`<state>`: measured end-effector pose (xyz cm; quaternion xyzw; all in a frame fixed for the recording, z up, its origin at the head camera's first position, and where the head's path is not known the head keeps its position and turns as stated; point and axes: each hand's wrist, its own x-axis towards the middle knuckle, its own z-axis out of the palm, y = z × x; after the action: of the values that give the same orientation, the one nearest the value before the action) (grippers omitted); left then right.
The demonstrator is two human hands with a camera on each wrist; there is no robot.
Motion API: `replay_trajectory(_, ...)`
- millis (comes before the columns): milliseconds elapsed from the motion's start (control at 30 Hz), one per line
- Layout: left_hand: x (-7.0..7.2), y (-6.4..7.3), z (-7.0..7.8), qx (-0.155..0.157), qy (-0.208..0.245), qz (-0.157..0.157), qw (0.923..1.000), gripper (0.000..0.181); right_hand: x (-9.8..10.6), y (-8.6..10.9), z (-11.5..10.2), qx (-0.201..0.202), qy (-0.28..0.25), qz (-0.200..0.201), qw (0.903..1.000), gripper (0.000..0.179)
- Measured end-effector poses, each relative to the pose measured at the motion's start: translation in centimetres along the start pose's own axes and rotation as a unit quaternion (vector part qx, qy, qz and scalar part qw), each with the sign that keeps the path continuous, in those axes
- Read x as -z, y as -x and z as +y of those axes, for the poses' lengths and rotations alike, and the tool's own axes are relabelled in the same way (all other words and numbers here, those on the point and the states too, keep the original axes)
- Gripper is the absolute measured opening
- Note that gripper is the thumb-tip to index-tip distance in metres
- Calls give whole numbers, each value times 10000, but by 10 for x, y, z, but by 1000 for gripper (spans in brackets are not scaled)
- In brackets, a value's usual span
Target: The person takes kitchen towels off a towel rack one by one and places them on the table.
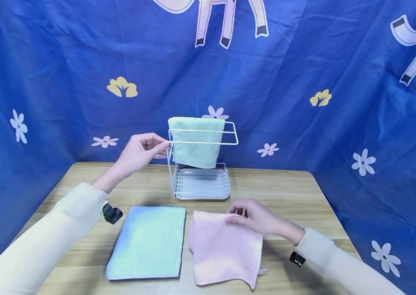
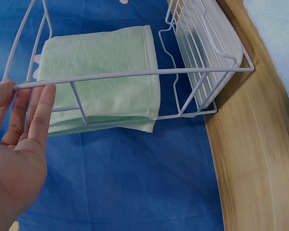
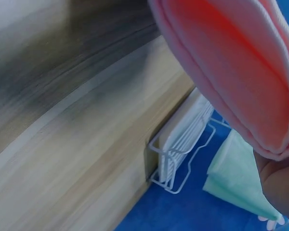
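Observation:
A white wire rack (image 1: 208, 143) stands at the back of the table, a pale green towel (image 1: 197, 153) draped over one of its upper bars. My left hand (image 1: 143, 149) pinches the rack's upper left corner between thumb and fingers; the left wrist view shows the fingertips on the white bar (image 2: 135, 74). In my right hand (image 1: 252, 217) is the top edge of a pink towel (image 1: 226, 250), which hangs down in front of the rack. The right wrist view shows the pink towel (image 3: 231, 67) folded, its layers parted, with part of the hand below it.
A second green towel (image 1: 148, 241), bluish at its left, lies flat on the wooden table (image 1: 285, 188) at front left. The rack's base holds a shallow tray (image 1: 202, 184). A blue patterned curtain (image 1: 267, 82) hangs close behind the rack and along both sides.

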<state>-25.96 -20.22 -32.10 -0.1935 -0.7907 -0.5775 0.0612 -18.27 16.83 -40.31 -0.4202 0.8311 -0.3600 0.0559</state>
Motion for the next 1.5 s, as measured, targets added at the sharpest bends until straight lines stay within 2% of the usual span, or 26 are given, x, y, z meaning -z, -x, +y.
replay_trajectory(633, 1, -2, -3, 6, -88, 0, 10000, 28, -13, -22, 45, -281, 185, -137, 9993, 9)
replay_trajectory(967, 1, -2, -5, -8, 35, -28, 10000, 27, -28, -29, 52, -463, 182, -368, 9981, 8)
replay_trajectory(1500, 0, -1, -2, -32, 10, 19, 10000, 26, -45, -37, 65, -815, 264, -500, 9951, 6)
